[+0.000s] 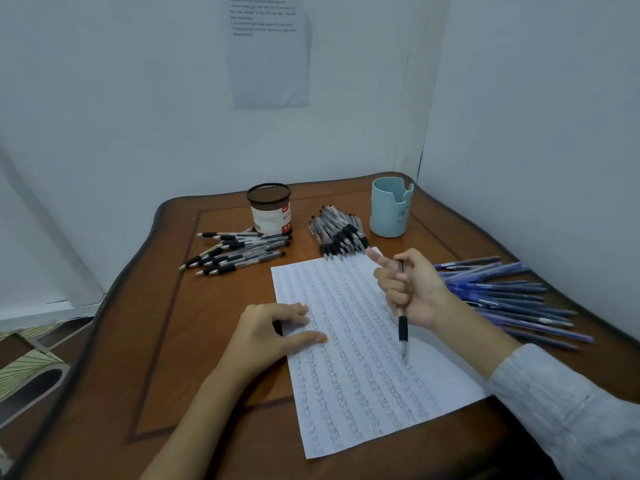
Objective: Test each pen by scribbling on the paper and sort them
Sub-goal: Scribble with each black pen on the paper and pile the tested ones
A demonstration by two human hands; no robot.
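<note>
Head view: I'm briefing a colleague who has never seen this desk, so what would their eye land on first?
The scribble-covered paper lies mid-table, where the right hand grips a black-grip pen tip-down and the left hand rests on its left edge. Blue pens fan out on the right. At the back, a loose heap of black-grip pens lies by a mesh holder, and a tight bundle beside a light blue cup.

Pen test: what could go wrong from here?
The paper is dense with scribbles, so a faint mark from the pen in the right hand may be missed.
The left black-pen pile and the middle black-pen pile look alike; a mix-up is possible.
The right sleeve sits beside the blue pens and might sweep them.
</note>
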